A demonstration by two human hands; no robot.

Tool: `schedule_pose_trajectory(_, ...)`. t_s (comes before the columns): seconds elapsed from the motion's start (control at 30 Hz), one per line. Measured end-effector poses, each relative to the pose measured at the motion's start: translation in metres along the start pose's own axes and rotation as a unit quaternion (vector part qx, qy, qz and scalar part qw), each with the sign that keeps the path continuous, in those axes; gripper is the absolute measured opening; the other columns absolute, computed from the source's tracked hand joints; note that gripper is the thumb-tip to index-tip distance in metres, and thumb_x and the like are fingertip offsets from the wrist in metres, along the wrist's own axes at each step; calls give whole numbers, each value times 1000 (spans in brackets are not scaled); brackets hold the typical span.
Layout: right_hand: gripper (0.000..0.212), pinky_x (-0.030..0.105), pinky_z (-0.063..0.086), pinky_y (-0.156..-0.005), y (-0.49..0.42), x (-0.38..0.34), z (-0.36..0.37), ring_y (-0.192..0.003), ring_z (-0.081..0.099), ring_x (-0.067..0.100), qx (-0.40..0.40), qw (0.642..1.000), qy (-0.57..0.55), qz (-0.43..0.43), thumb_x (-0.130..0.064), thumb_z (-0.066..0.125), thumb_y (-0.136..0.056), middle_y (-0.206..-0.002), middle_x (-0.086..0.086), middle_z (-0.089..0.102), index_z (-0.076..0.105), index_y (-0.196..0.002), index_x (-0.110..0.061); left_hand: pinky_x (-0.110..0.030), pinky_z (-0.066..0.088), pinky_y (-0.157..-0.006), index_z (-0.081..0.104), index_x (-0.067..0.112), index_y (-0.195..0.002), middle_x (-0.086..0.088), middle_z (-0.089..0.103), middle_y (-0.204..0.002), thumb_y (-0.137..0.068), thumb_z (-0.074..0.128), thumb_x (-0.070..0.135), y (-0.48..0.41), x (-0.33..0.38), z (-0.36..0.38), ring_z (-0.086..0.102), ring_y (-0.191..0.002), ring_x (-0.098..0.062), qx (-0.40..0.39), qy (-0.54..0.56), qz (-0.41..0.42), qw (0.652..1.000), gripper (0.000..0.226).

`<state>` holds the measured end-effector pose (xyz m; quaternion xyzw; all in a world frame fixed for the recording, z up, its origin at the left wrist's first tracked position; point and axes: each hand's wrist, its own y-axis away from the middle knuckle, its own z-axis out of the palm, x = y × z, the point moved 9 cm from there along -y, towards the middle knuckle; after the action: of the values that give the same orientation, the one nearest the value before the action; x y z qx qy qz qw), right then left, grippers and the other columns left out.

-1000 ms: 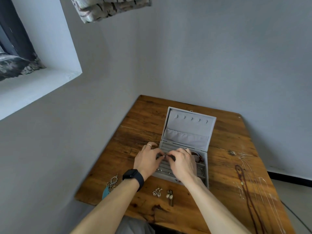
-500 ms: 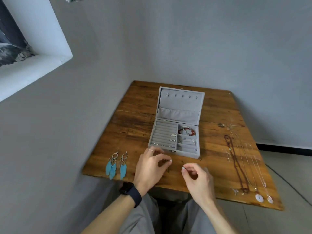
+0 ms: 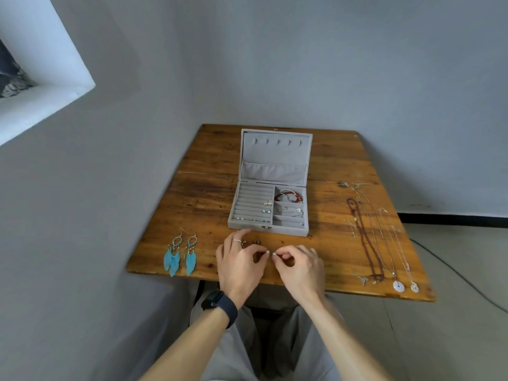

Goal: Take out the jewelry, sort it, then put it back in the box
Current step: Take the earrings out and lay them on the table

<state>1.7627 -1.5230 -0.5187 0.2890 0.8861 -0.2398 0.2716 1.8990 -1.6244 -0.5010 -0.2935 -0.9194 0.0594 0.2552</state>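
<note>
The left hand (image 3: 238, 260) and right hand (image 3: 300, 266) each pinch one small stud (image 3: 267, 251) at the bench's (image 3: 209, 188) front edge, two feather earrings (image 3: 171, 259) near its left corner.

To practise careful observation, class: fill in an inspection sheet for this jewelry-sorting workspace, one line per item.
Surface: worn wooden table, set in a wall corner.
Job's things: grey jewelry box open, with a red bracelet and small pieces inside; turquoise feather earrings on the left; necklaces laid out on the right.
Clutter: nothing seen.
Hands: left hand pinches a pale stud; right hand pinches another pale stud in its fingers.
Cables: one cable on the floor, right.
Surroundings: grey walls; window recess on the left.
</note>
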Motion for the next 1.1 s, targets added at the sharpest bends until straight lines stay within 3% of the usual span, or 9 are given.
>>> schedule_pose_trajectory(0.4,17,28,52,-71,-12,5,3,-85,57,1,-34,999,-12,20,-46,75,-82,-85,-22,62,74,-97,-38,-39,26,-109,77,37,-102,9,52,-140,-89,67,46,-12,7,0,38,-134,-16,-21,-25,31,999,19)
schedule_pose_trajectory(0.93,22,27,53,-71,-6,4,-2,-84,57,1,-31,999,-28,8,-46,74,-83,-87,-25,59,73,-104,-38,-35,21,-112,70,38,-116,12,47,-142,-93,58,51,-12,10,-2,34,-136,-11,-67,-41,42,996,30)
schedule_pose_trajectory(1.1,24,12,46,-68,-2,6,-6,-83,57,-2,-60,996,-60,6,-38,75,-84,-93,-22,60,71,-108,-36,-33,20,-114,67,39,-119,12,47,-142,-92,60,46,-14,12,-13,34,-136,-10,-65,-40,65,995,29)
